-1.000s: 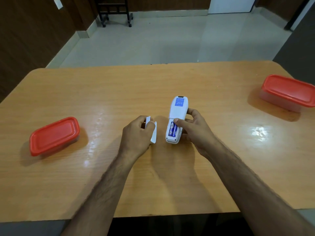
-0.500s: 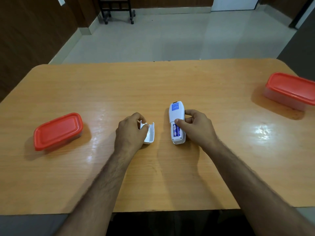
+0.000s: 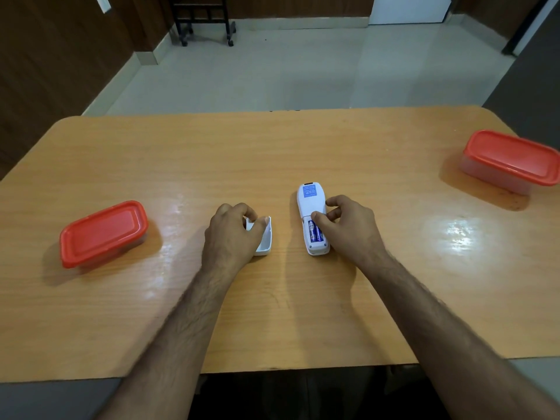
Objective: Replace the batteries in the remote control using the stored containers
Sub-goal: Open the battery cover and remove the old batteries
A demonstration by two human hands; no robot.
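Over the last second the small white plastic battery cover [image 3: 264, 242] has come down from the left hand's [image 3: 231, 234] raised pinch to lie flat on the glossy orange-brown wooden table [image 3: 272, 153], hollow side up, just left of the remote. The left hand's fingers are curled over the cover's near-left edge and touch it — whether they grip it or merely rest on it cannot be told. The cover looks parked, so the opening step reads as finished and the person appears ready to pull the old cells.

The long white plastic remote control [image 3: 312, 218] lies face down on the table near the middle, its rounded end toward the person, a blue printed label on the far half of its back. It has settled lower and closer to the tabletop than a second ago. Its compartment is open and two blue-and-white cylindrical batteries [image 3: 314, 232] sit side by side inside. The right hand [image 3: 348, 225] holds the remote's right side with fingers bent, the thumb pressed at the upper edge of the compartment.

Both shallow clear plastic containers with red lids — one far left [image 3: 103, 233], one far right [image 3: 510, 160] — remain shut and untouched, well apart from the hands.
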